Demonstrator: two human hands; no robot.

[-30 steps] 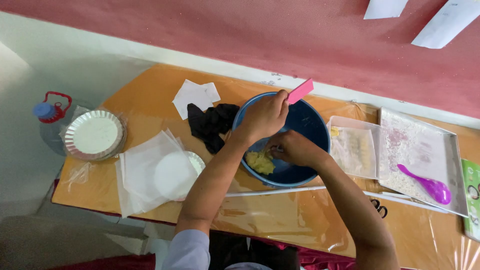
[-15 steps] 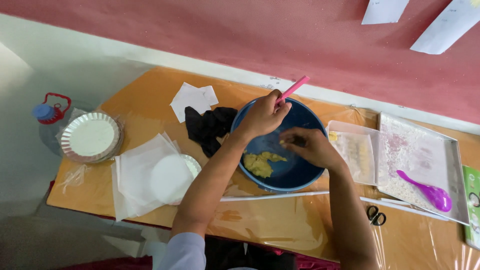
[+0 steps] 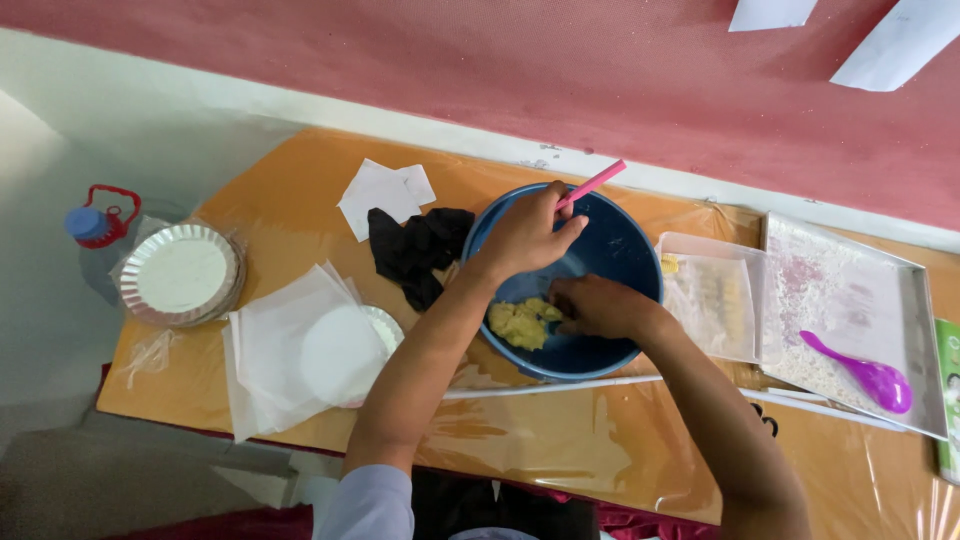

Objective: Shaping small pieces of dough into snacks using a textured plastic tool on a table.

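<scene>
A blue bowl (image 3: pixel 640 262) stands on the orange table with a lump of yellow dough (image 3: pixel 518 326) in its near-left part. My left hand (image 3: pixel 525 238) is over the bowl's far side, closed on the handle of a pink utensil (image 3: pixel 596 182) that sticks up past the rim. My right hand (image 3: pixel 598 305) reaches into the bowl, its fingers touching the dough's right edge.
Left of the bowl lie a black cloth (image 3: pixel 415 250), white paper squares (image 3: pixel 385 192), plastic sheets (image 3: pixel 290 350) and foil tins (image 3: pixel 180 272). A bottle (image 3: pixel 95 225) stands beyond the table's left end. To the right sit a clear container (image 3: pixel 710 295) and a metal tray (image 3: pixel 850 290) holding a purple spoon (image 3: pixel 868 376).
My right hand lifted off the dough toward the bowl's right side, then came back down onto it. My left hand keeps the pink utensil at the far rim.
</scene>
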